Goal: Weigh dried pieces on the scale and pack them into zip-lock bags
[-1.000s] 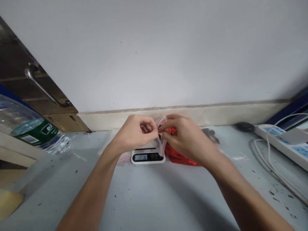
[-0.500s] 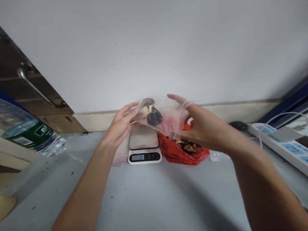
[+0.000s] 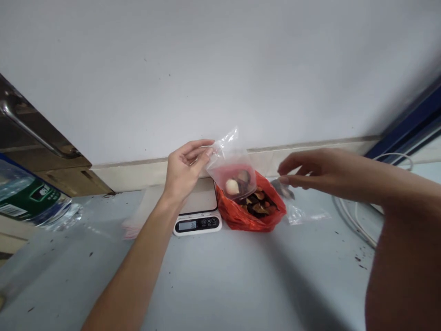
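Observation:
My left hand (image 3: 186, 168) pinches the upper left part of a clear plastic bag (image 3: 225, 154) with pale and dark dried pieces at its bottom. That bag hangs tilted over the left side of a red plastic bag (image 3: 253, 223), which stands open with dried brown slices (image 3: 260, 202) in it. To the right, my right hand (image 3: 310, 172) has its fingers loosely curled and apart, with nothing visible between them. Just below its fingertips lies another clear bag (image 3: 292, 209) with dark contents; whether they touch I cannot tell. A white digital scale (image 3: 198, 224) is beside the red bag, its display lit.
Flat clear bags (image 3: 134, 220) with pinkish edges lie left of the scale. A large water bottle (image 3: 37, 197) is at the far left, by a cabinet with a metal handle (image 3: 37, 131). A white cable (image 3: 354, 227) loops at right. The wall (image 3: 220, 69) rises behind.
My right hand has let go of the clear bag and moved right. The left hand keeps hold of the bag, which now hangs down toward the red bag. The view has shifted right.

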`<act>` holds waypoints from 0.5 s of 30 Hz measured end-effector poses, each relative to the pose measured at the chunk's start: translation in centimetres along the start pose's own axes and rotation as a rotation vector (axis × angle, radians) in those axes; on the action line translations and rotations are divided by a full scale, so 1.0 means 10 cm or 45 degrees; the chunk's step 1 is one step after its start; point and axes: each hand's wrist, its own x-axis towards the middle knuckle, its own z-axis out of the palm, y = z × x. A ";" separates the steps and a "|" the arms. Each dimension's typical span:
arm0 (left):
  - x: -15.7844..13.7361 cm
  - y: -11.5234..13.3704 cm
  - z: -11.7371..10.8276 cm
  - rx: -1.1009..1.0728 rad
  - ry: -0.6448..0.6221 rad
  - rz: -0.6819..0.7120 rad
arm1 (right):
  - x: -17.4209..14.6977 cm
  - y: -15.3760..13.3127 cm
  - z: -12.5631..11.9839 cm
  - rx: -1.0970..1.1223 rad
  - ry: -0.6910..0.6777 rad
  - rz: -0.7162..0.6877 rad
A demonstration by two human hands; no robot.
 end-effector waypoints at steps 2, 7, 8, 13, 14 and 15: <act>-0.01 0.04 0.02 -0.017 -0.034 0.118 | 0.09 -0.01 0.04 -0.031 0.103 0.048; -0.07 0.14 0.04 -0.087 -0.074 0.202 | 0.20 -0.18 0.20 0.059 0.054 -0.109; -0.07 0.16 0.04 -0.090 -0.058 0.199 | 0.21 -0.21 0.23 0.070 0.034 -0.143; -0.05 0.23 -0.05 -0.087 0.057 0.208 | 0.26 -0.30 0.33 0.104 0.122 -0.189; -0.03 0.24 -0.10 -0.078 0.093 0.212 | 0.27 -0.31 0.36 0.164 0.128 -0.190; -0.01 0.24 -0.15 -0.063 0.132 0.215 | 0.28 -0.33 0.38 0.255 0.133 -0.189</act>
